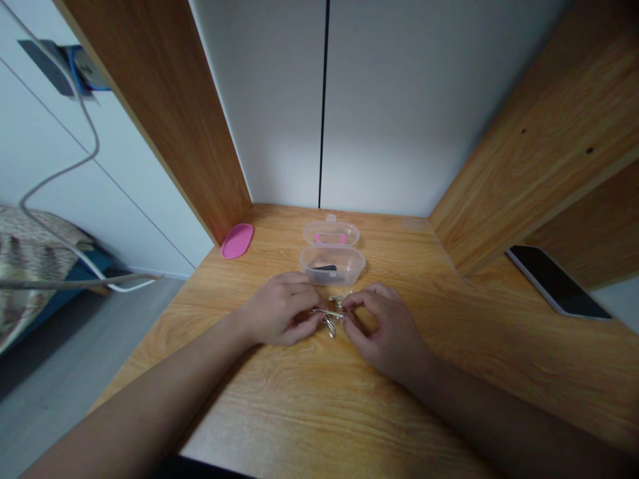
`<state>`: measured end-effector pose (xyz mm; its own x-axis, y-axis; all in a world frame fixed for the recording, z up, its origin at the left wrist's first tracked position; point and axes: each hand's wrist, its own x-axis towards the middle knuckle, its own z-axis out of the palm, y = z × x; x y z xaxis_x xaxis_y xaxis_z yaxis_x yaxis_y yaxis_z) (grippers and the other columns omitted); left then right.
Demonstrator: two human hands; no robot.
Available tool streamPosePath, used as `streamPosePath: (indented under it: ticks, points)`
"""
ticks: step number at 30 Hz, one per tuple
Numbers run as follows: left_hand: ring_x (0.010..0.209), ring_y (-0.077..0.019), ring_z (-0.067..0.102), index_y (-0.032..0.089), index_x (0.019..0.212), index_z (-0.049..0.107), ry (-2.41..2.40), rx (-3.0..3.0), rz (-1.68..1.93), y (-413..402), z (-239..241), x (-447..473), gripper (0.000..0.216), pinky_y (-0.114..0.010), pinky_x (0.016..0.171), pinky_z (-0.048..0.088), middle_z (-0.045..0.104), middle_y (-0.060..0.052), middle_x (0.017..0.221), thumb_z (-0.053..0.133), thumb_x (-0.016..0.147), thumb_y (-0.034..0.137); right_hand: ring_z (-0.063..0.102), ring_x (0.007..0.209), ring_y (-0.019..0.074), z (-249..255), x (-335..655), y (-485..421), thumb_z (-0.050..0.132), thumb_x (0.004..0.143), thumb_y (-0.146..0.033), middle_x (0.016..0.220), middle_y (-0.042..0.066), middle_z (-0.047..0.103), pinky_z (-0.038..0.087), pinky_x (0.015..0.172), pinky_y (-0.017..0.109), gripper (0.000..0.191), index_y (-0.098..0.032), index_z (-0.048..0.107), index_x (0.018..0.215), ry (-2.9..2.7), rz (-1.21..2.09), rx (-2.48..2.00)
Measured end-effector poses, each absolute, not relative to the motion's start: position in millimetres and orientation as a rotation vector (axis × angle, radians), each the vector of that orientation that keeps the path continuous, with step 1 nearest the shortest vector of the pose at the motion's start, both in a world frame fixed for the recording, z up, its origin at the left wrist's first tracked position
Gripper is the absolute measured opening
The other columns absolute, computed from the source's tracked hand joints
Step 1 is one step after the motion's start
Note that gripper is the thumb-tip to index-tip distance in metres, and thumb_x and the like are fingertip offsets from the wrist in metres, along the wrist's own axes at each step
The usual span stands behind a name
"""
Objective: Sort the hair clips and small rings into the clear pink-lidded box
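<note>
Near the middle of the wooden desk, a little toward its back edge, both hands meet over a small cluster of metal clips. The left hand is curled, its fingertips pinched on the left end of the cluster; the right hand pinches the right end between thumb and forefinger. Whether the pieces are linked or merely lying together is too small to tell.

Such clips look light, stiff and springy, thin wire with a smooth, shiny finish, so they would likely slip under a loose pinch and tangle with each other. A fingertip grip on the looped ends seems the surest hold, not on the wire shafts.

Just behind the hands stands a clear plastic box, its hinged lid open toward the back wall, something dark inside. A pink lid lies at the back left corner, and a phone rests on the ledge off the right edge.
</note>
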<state>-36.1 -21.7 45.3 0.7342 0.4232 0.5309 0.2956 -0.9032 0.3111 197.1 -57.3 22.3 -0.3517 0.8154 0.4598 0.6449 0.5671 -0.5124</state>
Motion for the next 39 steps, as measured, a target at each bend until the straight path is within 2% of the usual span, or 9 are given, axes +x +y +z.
streamPosePath:
  ticks: [6,11,17,23,27,31,34,39]
  points:
    - [0.077,-0.0166,0.063,0.017,0.096,0.067,0.551,2.575,1.114,-24.8,47.2,-33.4,0.009,-0.031,0.071,0.052,0.071,-0.006,0.083,0.063,0.087,0.016,0.063,0.085,0.0214,23.2,197.4,-55.0,0.061,0.087,-0.014,0.092,0.004,0.069,0.051,0.078,0.038,0.032,-0.022,0.060,0.118,-2.001,0.293,-1.068]
    - [0.081,-0.0154,0.066,0.016,0.098,0.069,0.561,2.397,1.251,-25.6,42.7,-30.5,0.016,-0.029,0.073,0.055,0.072,-0.007,0.088,0.073,0.082,0.013,0.063,0.087,0.0197,23.6,198.5,-52.9,0.063,0.089,-0.015,0.095,0.004,0.068,0.052,0.075,0.034,0.022,-0.024,0.065,0.109,-1.942,0.312,-1.015]
    - [0.078,-0.0139,0.067,0.016,0.088,0.074,0.640,2.195,1.368,-25.4,41.0,-28.1,0.010,-0.029,0.071,0.057,0.071,-0.006,0.087,0.079,0.080,0.016,0.061,0.077,0.0163,22.0,199.9,-51.9,0.070,0.086,-0.017,0.086,0.000,0.066,0.052,0.070,0.030,0.013,-0.024,0.065,0.096,-1.784,0.339,-1.031]
    - [0.090,-0.0155,0.071,0.019,0.096,0.078,0.658,1.950,1.324,-23.3,37.7,-26.8,0.013,-0.031,0.081,0.060,0.068,-0.006,0.096,0.076,0.083,0.015,0.061,0.074,0.0158,24.4,198.8,-49.6,0.072,0.085,-0.021,0.085,0.001,0.066,0.051,0.068,0.030,0.011,-0.025,0.068,0.096,-1.733,0.392,-1.044]
    - [0.091,-0.0161,0.074,0.016,0.090,0.074,0.548,1.685,1.359,-23.4,36.5,-23.4,0.008,-0.029,0.083,0.062,0.064,-0.004,0.093,0.075,0.083,0.012,0.060,0.070,0.0148,19.6,199.4,-49.2,0.077,0.082,-0.025,0.082,0.000,0.067,0.050,0.066,0.030,0.013,-0.024,0.065,0.088,-1.664,0.467,-1.069]
    - [0.084,-0.0145,0.075,0.015,0.091,0.067,0.492,1.549,1.330,-23.7,35.8,-22.7,0.013,-0.026,0.080,0.063,0.065,-0.003,0.091,0.076,0.082,0.013,0.062,0.069,0.0152,11.8,198.2,-51.5,0.078,0.081,-0.030,0.082,0.001,0.073,0.050,0.065,0.029,0.019,-0.023,0.062,0.085,-1.585,0.626,-1.128]
    - [0.081,-0.0141,0.074,0.015,0.098,0.062,0.486,1.494,1.236,-24.1,33.9,-22.6,0.019,-0.026,0.076,0.062,0.067,-0.003,0.090,0.074,0.083,0.014,0.065,0.062,0.0150,9.0,196.0,-52.5,0.081,0.078,-0.035,0.074,0.000,0.073,0.050,0.056,0.026,0.026,-0.023,0.061,0.090,-1.496,0.797,-1.094]
    - [0.070,-0.0084,0.064,0.016,0.114,0.059,0.456,1.428,1.132,-26.6,28.6,-18.3,0.035,-0.019,0.065,0.055,0.062,0.000,0.080,0.074,0.083,0.012,0.060,0.051,0.0121,15.0,195.5,-52.1,0.081,0.077,-0.034,0.060,-0.005,0.067,0.047,0.048,0.023,0.028,-0.023,0.070,0.101,-1.518,0.840,-1.066]
